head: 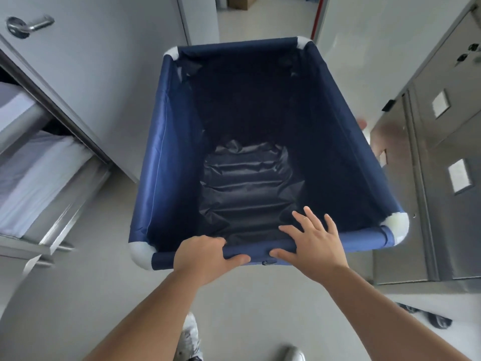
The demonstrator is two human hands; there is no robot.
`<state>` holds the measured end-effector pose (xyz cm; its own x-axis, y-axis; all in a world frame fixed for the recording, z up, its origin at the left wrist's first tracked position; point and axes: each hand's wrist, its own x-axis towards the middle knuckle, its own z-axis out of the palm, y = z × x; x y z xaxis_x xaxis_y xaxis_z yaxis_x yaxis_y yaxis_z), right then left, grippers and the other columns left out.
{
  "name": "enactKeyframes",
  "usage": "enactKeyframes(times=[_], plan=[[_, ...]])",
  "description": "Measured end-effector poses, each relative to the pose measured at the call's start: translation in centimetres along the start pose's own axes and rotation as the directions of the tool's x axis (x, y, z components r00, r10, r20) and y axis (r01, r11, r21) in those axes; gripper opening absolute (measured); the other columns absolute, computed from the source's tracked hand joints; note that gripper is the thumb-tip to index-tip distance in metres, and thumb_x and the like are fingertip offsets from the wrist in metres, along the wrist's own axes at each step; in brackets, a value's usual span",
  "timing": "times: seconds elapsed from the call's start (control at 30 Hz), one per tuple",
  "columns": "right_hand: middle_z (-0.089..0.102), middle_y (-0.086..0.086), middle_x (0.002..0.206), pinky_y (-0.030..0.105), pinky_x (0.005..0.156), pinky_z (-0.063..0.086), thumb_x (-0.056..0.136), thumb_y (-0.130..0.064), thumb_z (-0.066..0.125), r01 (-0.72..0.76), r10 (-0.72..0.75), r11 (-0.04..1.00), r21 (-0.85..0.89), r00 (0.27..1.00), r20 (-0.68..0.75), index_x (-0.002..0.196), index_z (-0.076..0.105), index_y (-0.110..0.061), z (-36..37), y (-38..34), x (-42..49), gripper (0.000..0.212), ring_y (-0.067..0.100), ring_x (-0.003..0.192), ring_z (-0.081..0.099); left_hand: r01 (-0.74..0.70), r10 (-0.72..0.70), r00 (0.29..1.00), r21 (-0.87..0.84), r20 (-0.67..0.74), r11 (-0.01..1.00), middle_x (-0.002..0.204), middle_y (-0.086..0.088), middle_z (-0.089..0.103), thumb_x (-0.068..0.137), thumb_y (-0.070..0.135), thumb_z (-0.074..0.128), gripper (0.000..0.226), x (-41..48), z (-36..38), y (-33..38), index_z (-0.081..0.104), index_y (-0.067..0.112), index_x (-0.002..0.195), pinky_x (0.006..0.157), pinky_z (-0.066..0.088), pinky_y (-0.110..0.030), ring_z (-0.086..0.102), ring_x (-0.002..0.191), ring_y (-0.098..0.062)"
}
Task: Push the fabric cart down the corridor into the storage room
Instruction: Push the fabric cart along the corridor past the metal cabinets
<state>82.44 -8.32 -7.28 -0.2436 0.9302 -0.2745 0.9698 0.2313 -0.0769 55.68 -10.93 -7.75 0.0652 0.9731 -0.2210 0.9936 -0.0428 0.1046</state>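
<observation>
Fingers (pixel 309 217) splayed over fabric cart (pixel 166 162) rim; cart empty.

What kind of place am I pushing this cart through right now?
Probably a service corridor in a hotel or laundry facility. Folded white linens sit on metal shelving to the left, steel cabinets line the right wall, and both hands rest on the empty blue fabric cart.

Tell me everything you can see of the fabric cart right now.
The fabric cart is a deep, open-topped rectangular bin of navy cloth, with rounded white corner caps and a fabric-sleeved top rail. Inside, only crumpled dark lining shows. It stands upright on the grey floor, between cabinets on either side. The left hand wraps the near rail in a closed grip; the right hand lies on it, fingers spread.
</observation>
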Motion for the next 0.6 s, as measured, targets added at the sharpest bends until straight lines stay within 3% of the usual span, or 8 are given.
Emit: enactKeyframes(times=[0.6], plan=[[0.018,-0.008,0.169,0.053,0.124,-0.007,0.065,-0.098,-0.001,0.05,-0.048,0.997,-0.052,0.998,0.05,0.144,0.042,-0.054,-2.8,6.5,7.8,0.1,0.015,0.156,-0.011,0.05,-0.047,0.997,-0.051,0.06,0.997,0.054,0.008,0.056,0.061,0.1,0.02,0.079,7.6,-1.3,4.3,0.053,0.028,0.066,0.049,0.032,-0.033,0.052,0.053,-0.01]])
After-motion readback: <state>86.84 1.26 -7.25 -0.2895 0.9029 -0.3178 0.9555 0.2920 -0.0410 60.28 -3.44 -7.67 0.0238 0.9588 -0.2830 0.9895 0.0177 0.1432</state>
